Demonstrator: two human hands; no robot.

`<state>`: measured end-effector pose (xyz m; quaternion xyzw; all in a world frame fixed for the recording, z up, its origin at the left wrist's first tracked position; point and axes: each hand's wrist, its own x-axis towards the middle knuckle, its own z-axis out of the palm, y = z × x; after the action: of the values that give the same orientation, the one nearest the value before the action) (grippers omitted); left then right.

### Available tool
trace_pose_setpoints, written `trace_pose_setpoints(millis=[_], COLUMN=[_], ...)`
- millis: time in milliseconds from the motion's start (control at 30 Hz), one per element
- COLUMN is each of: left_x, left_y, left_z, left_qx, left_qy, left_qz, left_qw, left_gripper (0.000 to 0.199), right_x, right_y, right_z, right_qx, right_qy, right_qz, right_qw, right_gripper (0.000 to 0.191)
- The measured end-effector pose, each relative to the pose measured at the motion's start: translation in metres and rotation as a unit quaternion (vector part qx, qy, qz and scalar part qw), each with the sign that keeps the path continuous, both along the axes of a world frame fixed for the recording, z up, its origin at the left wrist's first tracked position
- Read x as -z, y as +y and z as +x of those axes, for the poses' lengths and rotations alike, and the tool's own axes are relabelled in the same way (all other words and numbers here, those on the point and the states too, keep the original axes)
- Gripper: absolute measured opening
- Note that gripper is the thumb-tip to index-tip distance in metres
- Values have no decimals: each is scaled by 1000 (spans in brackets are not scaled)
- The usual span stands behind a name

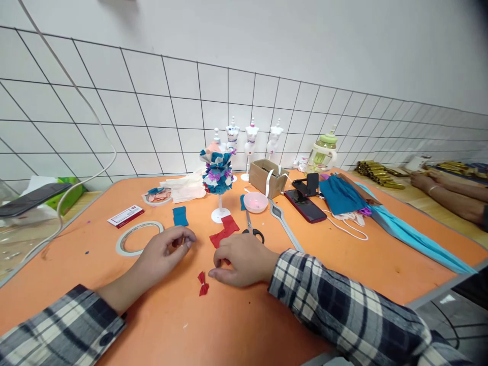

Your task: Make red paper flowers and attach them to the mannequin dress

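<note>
My left hand (163, 251) rests above the orange table with its fingers curled and thumb near the fingertips; whether anything small is between them I cannot make out. Fingers bent, my right hand (244, 258) lies at the lower edge of the red crepe paper pieces (224, 230). Between the hands and slightly nearer to me is a small red bow (203, 283), touched by neither. Behind them stands a small mannequin (220, 214) dressed in blue, white and purple paper. A blue paper piece (180, 216) lies beyond my left hand, and scissors (253, 230) lie behind my right.
Left are a tape roll (121, 244) and a red-white box (125, 216). Behind stand white mannequins (251, 136), a cardboard box (263, 179) and a bottle (322, 155). A pink bowl (255, 202), phone (305, 206) and blue cloth (337, 194) lie right. Another person's arms (453, 188) rest far right.
</note>
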<state>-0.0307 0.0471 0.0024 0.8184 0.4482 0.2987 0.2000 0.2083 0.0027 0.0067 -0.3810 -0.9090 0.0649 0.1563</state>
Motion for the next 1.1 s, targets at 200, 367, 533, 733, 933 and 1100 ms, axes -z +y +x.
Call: trace_pose_setpoints(millis=[200,367,533,733,933,1100], left_x=[1,1,-2,-1,-1,-5], left_y=[6,2,-11,-17,-14,-17], left_z=[5,3,10,18,13,15], left_qx=[-29,65,223,218,190,205], left_qy=[-9,-25,59,87,33,12], left_qz=[-25,-2,46,64,107,107], left_qw=[999,998,972,970,975,973], left_gripper=[31,31,23,24,20,17], right_x=[7,13,11,2,-5,1], right_y=[-20,-27,-22,-16,-12,-13], right_z=[-27,-35,-25,-11,1,-1], right_qx=[37,58,45,74,53,3], right_qy=[11,-1,10,16,78,178], right_qz=[-26,-6,47,100,111,84], right_qw=[999,998,998,992,989,980], right_gripper=[48,35,15,18,18,36])
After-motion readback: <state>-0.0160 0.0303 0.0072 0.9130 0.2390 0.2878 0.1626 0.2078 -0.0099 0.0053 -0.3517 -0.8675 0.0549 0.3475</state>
